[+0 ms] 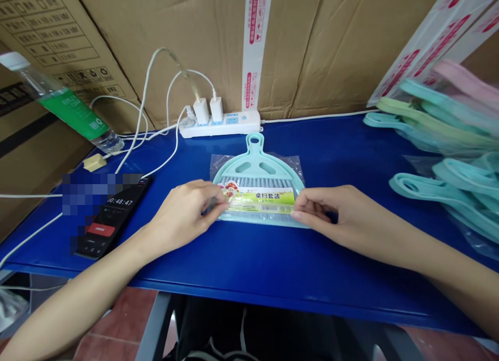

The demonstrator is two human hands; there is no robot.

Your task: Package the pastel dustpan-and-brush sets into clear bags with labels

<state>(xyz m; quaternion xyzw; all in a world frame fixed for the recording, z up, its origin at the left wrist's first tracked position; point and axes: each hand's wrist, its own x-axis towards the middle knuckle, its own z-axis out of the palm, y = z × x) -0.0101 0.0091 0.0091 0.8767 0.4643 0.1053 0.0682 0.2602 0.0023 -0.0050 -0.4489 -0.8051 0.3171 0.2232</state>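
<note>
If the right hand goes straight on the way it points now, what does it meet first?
The clear plastic bag around the mint-green dustpan; the right hand seems already to touch it, though depth is unclear.

The left forearm [78, 298] and right forearm [421, 262] reach in bare from the lower corners, angling toward each other. The left hand [183, 215] sits knuckles up, its fingers [214, 194] curled and pinching inward. The right hand [323, 215] lies flatter, its fingers [307, 205] stretched toward the left and closed together. The hands face each other, near but not touching.
</note>
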